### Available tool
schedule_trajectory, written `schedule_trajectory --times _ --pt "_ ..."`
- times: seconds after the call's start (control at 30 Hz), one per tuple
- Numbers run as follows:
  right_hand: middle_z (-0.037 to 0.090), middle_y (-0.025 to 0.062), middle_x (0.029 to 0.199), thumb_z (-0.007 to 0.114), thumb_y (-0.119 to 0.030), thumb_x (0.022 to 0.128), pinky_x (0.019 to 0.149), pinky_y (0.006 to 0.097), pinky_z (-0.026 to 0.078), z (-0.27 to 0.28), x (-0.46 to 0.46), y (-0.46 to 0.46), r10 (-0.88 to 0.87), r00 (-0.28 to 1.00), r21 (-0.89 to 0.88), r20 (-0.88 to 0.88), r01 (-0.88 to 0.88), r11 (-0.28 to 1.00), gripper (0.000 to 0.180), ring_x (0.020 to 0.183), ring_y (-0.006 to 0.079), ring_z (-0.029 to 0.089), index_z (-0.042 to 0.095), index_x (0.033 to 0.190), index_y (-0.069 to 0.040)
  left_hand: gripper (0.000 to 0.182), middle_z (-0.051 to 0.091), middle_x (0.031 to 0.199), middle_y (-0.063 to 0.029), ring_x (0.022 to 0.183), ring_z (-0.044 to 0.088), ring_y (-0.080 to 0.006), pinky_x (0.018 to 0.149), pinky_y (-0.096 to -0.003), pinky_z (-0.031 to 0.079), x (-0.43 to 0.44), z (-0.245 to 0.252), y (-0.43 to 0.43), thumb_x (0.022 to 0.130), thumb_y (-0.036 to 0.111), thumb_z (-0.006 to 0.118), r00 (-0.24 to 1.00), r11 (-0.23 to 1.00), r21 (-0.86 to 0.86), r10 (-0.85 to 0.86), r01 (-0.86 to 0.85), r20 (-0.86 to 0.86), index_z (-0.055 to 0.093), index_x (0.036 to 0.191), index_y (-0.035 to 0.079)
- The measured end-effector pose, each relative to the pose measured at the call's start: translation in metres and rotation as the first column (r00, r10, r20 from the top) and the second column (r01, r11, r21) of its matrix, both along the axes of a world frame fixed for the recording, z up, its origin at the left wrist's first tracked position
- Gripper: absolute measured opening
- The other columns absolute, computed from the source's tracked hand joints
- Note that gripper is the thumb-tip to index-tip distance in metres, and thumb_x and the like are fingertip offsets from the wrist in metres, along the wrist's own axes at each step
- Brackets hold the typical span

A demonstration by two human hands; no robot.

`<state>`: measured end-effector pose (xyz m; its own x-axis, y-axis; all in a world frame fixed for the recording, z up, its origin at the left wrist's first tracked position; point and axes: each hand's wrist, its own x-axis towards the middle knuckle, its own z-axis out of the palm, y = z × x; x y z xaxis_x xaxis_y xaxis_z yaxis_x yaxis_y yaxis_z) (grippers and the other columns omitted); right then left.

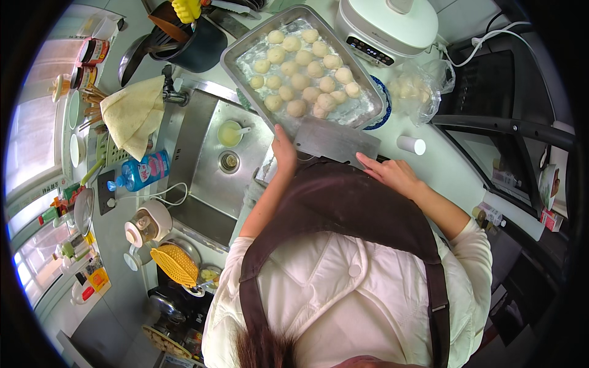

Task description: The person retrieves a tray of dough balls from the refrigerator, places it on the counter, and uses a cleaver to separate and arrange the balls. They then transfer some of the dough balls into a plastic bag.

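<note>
Many round dough balls (300, 82) lie on a floured rectangular metal tray (239, 87). My left hand (284, 149) is at the tray's near left corner, fingertips against its rim; its grip is partly hidden. A cleaver with a wide metal blade (331, 141) lies across the tray's near edge. My right hand (391, 172) is around the cleaver's handle, index finger stretched onto the blade. Part of the handle is hidden by the hand. Just right of the tray, a blue-patterned plate (385, 99) shows beneath its edge.
Left of the tray is a steel sink (207, 156) holding a small bowl (229, 134) with a spoon. A white electric cooker (391, 27), a clear plastic bag (416, 92) and a white cylinder (411, 145) stand or lie at the right. A black pot (198, 50) holds utensils.
</note>
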<state>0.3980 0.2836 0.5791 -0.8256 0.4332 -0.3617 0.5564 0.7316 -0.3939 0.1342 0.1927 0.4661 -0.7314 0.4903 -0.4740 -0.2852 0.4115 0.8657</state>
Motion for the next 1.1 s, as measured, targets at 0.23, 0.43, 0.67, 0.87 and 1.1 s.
schedule_trajectory --times 0.23,0.43,0.67,0.87,1.1 --pt "0.058 0.0172 0.059 0.05 -0.035 0.093 0.052 0.0489 0.046 0.039 0.012 -0.005 -0.027 0.992 0.011 0.127 0.026 1.0 0.042 0.054 0.0396 0.056 0.044 0.133 -0.024 0.069 0.059 0.078 -0.0106 0.072 0.052 -0.0164 0.069 -0.0316 0.044 0.002 -0.004 0.001 0.096 0.054 0.034 0.998 0.998 0.058 0.023 -0.026 0.06 0.059 0.086 -0.01" --pt "0.057 0.0168 0.057 0.047 -0.038 0.094 0.05 0.0477 0.046 0.044 0.006 -0.011 -0.042 0.988 0.036 0.149 0.037 0.999 0.043 0.052 0.0389 0.056 0.043 0.134 -0.024 0.063 0.057 0.072 -0.0101 0.065 0.051 -0.0178 0.062 -0.0348 0.043 0.004 -0.013 0.003 0.096 0.049 0.036 0.996 0.996 0.065 0.065 -0.069 0.066 0.057 0.082 -0.009" --pt "0.056 0.0149 0.054 0.048 -0.041 0.092 0.049 0.0476 0.048 0.013 0.014 -0.03 -0.096 0.987 0.164 0.128 0.074 0.984 0.047 0.05 0.0361 0.058 0.04 0.136 -0.027 0.068 0.062 0.087 -0.015 0.078 0.058 -0.0195 0.073 -0.0331 0.047 0.009 -0.004 0.003 0.095 0.052 0.036 0.99 0.996 0.063 0.056 -0.065 0.133 0.058 0.094 -0.012" --pt "0.057 0.0138 0.056 0.053 -0.042 0.09 0.046 0.046 0.047 -0.018 0.007 -0.018 -0.086 0.993 0.324 -0.083 0.108 0.94 0.051 0.049 0.0354 0.058 0.039 0.137 -0.03 0.067 0.057 0.076 -0.0089 0.071 0.05 -0.0164 0.067 -0.0321 0.043 0.009 0.002 -0.001 0.095 0.054 0.036 0.997 0.997 -0.055 0.049 -0.045 0.064 0.058 0.086 -0.009" --pt "0.057 0.0141 0.056 0.053 -0.042 0.09 0.046 0.0446 0.047 -0.016 0.014 -0.017 -0.095 0.995 0.262 -0.042 0.102 0.96 0.049 0.048 0.0347 0.058 0.042 0.136 -0.031 0.067 0.057 0.07 -0.0099 0.065 0.053 -0.0168 0.062 -0.0338 0.044 0.007 0.004 -0.004 0.095 0.053 0.035 0.997 1.0 0.012 0.02 -0.02 0.068 0.058 0.081 -0.009"
